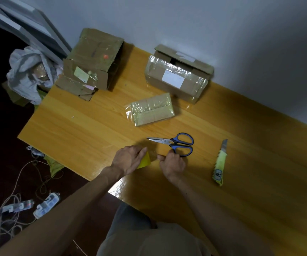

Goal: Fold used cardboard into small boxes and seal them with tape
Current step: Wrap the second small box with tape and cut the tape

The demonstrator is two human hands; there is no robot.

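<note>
My left hand [128, 159] grips a yellow tape roll [145, 160] near the table's front edge; the hand covers most of the roll. My right hand [173, 164] sits just right of it, fingers curled and thumb pointing at the roll, pinching what looks like the end of a clear tape strip [153, 153]. A small taped cardboard box [151, 109] lies in the middle of the wooden table [79, 130]. A larger taped box [178, 74] with a white label stands by the wall. Flattened used cardboard [91, 65] is stacked at the far left corner.
Blue-handled scissors [175, 142] lie shut, touching or nearly touching my right hand. A yellow utility knife [220, 161] with its blade out lies to the right. On the floor at left are a white bag [29, 71], loose rope [10, 209] and plastic scraps.
</note>
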